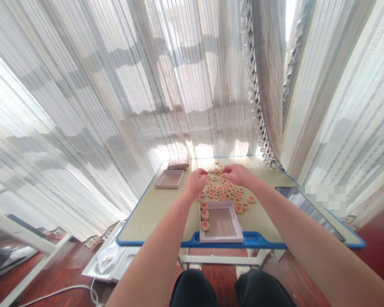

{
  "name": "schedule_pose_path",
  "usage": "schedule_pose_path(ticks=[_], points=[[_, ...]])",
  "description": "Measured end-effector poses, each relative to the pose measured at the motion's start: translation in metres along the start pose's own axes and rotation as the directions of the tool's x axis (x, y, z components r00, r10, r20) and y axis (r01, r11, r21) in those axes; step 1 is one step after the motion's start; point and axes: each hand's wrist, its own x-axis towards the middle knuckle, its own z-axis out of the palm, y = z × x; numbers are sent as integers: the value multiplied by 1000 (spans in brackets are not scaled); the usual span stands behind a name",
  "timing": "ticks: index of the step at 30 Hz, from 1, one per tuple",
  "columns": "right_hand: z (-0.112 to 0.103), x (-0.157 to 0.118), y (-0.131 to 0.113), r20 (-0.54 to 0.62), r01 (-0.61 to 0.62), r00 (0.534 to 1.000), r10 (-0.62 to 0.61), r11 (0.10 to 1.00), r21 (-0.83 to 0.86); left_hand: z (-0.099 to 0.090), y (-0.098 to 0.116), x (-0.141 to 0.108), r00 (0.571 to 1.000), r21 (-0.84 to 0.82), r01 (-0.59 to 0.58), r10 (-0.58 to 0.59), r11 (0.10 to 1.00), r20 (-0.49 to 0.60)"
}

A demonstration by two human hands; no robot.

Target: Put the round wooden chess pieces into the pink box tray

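Round wooden chess pieces [223, 197] with red and black characters lie spread over the middle of the table. My left hand [197, 181] is at the left edge of this spread, fingers curled together; whatever they hold, if anything, is too small to tell. At the far right side of the pieces, my right hand [235, 174] has its thumb and fingers pinched close over some pieces, and its contents cannot be made out. Nearer to me stands a shallow open box [222, 221], with three red-marked pieces [205, 215] in a column along its left wall.
The box's other shallow half [169, 179] lies at the table's left, before a brownish packet [178, 162]. A dark tablet [309, 212] rests along the right side. The table [147, 217] has a blue rim, and sheer curtains hang behind it.
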Motion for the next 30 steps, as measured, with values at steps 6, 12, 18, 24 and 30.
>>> schedule_pose_path(ticks=[6,12,18,24,30], points=[[13,4,28,-100,-113,990,103,988,-105,14,-4,30,984,11,-109,106,994,146],[6,1,36,36,-241,967,253,949,-205,22,-21,30,972,153,-170,140,974,186],[4,2,42,101,-316,930,354,909,-272,21,-21,27,937,277,-210,112,938,331],[6,2,47,151,-274,936,317,928,-251,22,-23,27,923,307,-244,124,920,364],[10,3,45,104,-262,952,288,943,-206,24,-23,28,948,317,-203,105,926,300]])
